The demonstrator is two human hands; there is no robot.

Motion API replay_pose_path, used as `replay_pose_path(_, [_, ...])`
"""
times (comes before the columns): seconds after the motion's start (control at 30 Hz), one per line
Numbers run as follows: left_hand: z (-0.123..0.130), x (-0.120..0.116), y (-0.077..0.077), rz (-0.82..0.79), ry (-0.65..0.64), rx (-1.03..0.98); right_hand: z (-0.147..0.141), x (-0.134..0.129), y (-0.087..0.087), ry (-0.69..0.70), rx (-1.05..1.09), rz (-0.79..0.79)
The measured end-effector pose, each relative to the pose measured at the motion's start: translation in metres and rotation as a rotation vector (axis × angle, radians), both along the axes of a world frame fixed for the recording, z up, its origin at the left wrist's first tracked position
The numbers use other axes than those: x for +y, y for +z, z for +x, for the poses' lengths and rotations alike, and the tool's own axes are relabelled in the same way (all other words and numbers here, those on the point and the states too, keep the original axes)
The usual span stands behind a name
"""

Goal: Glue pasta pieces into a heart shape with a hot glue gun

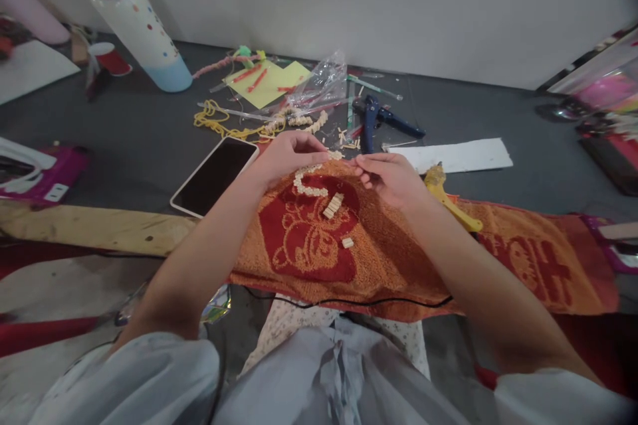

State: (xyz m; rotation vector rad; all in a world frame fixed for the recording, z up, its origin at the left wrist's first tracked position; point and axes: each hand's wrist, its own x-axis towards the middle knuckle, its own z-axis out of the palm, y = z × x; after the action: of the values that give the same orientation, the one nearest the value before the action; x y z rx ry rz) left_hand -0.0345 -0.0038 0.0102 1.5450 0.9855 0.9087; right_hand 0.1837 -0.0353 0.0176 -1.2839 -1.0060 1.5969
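My left hand (294,154) is closed in a pinch on one end of a strand of small cream beads (310,191), which curls down onto an orange and red towel (389,259). Close by on the right, my right hand (386,174) also pinches with thumb and forefinger; what sits between those fingertips is too small to make out. Below both hands, a short ribbed block of cream pieces (333,206) rests on the towel. Nearer to me lies a smaller cream piece (347,243).
A phone (216,176) lies left of my hands. Behind them are yellow cord (214,119), yellow paper (264,83), clear plastic (323,83) and dark blue pliers-like cutters (371,121). A yellow-handled tool (451,202) and white strip (458,156) lie right; a bottle (144,33) stands back left.
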Motion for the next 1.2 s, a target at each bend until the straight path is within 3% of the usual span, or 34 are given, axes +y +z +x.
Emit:
replay_pose_path(0.13, [-0.002,0.002,-0.002,-0.025,0.013,0.009,0.035,-0.004,0.003,-0.073,-0.076,0.060])
replay_pose_path(0.27, [-0.004,0.004,-0.003,-0.043,0.012,0.020,0.068,-0.012,0.009,-0.108,-0.376,0.115])
replay_pose_path(0.33, [-0.005,0.005,-0.002,-0.039,0.011,0.027,0.080,-0.016,0.014,-0.001,-0.621,0.118])
replay_pose_path(0.43, [-0.005,0.006,-0.001,-0.025,0.015,0.033,0.089,-0.020,0.021,0.167,-1.119,0.373])
replay_pose_path(0.5, [-0.004,0.006,-0.001,-0.028,0.023,0.035,0.087,-0.022,0.025,0.271,-1.294,0.542])
replay_pose_path(0.6, [-0.005,0.006,0.001,-0.041,0.019,0.059,0.073,-0.025,0.030,0.382,-1.437,0.590])
replay_pose_path(0.73, [-0.006,0.005,0.004,-0.054,-0.051,0.188,0.044,-0.034,0.031,0.410,-1.447,0.633])
replay_pose_path(0.9, [-0.006,0.004,0.005,-0.024,-0.222,0.378,0.014,-0.039,0.019,0.652,-1.209,0.832])
replay_pose_path(1.2, [-0.001,0.003,-0.004,0.224,-0.217,0.492,-0.004,-0.033,0.009,0.798,-1.255,0.898])
